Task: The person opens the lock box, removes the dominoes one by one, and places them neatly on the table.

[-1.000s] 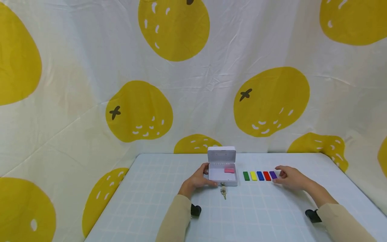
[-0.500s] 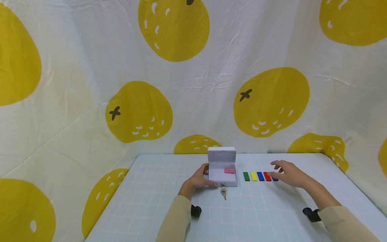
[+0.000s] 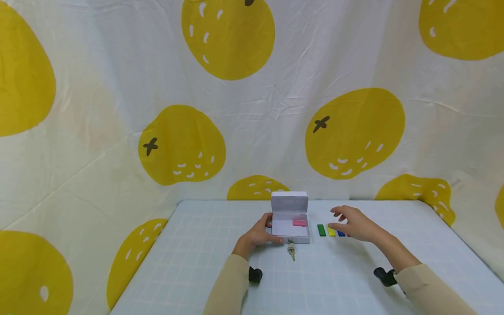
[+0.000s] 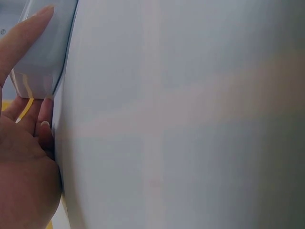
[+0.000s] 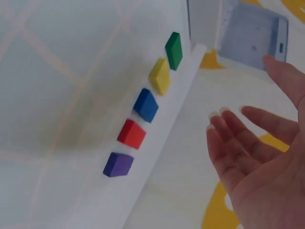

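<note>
A small white metal box (image 3: 281, 228) stands on the table with its lid raised. A pink block (image 3: 299, 223) lies inside it, and keys (image 3: 292, 251) hang from its front lock. My left hand (image 3: 256, 234) grips the box's left front corner, thumb along the front and fingers at the left side. Right of the box is a row of flat blocks: green (image 5: 174, 51), yellow (image 5: 160, 77), blue (image 5: 146, 105), red (image 5: 131, 134) and purple (image 5: 118, 165). Above this row hovers my right hand (image 3: 356, 224), fingers loosely spread, holding nothing. It hides the purple block in the head view.
The table (image 3: 189, 262) has a pale checked cloth. Behind it hangs a white curtain (image 3: 260, 144) with large yellow fruit prints, close to the table's back edge. A black wrist camera (image 3: 383, 277) sits under the right sleeve.
My right hand has moved left over the row, from beside the purple block to above the yellow and blue ones. My left hand and the box stay put.
</note>
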The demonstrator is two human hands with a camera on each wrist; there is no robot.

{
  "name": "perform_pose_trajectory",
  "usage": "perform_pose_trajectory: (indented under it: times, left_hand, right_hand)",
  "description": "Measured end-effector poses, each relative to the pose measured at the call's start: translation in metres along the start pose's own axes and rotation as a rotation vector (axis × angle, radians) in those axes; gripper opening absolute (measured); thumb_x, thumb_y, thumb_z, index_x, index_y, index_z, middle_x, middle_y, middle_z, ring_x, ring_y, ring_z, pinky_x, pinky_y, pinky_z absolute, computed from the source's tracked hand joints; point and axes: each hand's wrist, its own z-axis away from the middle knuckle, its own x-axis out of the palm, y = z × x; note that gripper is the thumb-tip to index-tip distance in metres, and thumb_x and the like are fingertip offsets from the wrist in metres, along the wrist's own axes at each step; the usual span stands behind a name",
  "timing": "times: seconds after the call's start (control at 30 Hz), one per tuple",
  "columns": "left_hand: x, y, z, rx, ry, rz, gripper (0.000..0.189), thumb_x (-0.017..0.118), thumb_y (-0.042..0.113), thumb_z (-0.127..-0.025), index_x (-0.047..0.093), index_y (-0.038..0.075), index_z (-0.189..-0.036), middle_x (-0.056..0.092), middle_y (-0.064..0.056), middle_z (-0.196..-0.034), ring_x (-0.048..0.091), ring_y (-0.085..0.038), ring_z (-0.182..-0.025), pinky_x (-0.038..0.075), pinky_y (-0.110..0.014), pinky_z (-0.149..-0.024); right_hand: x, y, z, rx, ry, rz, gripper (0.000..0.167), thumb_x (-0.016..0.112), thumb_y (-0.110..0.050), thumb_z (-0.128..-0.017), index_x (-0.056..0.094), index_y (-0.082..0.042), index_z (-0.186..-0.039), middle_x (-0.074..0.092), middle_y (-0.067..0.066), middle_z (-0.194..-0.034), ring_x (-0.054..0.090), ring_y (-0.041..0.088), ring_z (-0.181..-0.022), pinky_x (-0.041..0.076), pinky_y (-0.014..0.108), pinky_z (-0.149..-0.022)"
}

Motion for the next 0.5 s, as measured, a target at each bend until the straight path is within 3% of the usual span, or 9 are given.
perform_pose_trajectory:
  times: [0.5]
  left_hand:
    - [0.0,0.0,0.001,0.017,0.0,-0.004,0.097,0.097,0.021,-0.07,0.043,0.022,-0.15,0.055,0.0,-0.129,0.049,-0.024,-0.116,0.039,-0.05,-0.11]
  right_hand:
    - [0.029,-0.035,-0.027,-0.063,-0.049,-0.06,0.052,0.078,-0.023,-0.091,0.06,0.003,-0.133,0.063,0.019,-0.122,0.06,0.038,-0.11,0.057,0.044,-0.086]
